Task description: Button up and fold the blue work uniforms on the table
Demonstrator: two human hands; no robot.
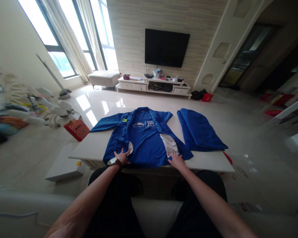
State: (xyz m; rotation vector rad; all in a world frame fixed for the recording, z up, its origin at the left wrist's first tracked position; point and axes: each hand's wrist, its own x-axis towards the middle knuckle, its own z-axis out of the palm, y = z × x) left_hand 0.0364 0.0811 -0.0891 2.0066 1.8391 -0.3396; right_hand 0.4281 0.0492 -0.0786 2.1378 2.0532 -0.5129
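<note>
A blue jacket (146,145) lies spread on the white table (86,145), its front open and its collar toward the far side. White lettering and a logo show on the inside of its back, and white pocket linings (169,142) show on both front panels. My left hand (122,156), with a watch at the wrist, rests on the lower left panel, fingers spread. On the lower right hem lies my right hand (176,160), its fingers bent at the white lining; whether they pinch the cloth is hard to see. A folded blue garment (200,130) lies to the right.
A red patterned bag (76,129) stands past the table's left side, and a white box (64,167) sits on the floor at the near left. Across the room are a TV cabinet (134,86) and a television (167,48). Several items crowd the far left.
</note>
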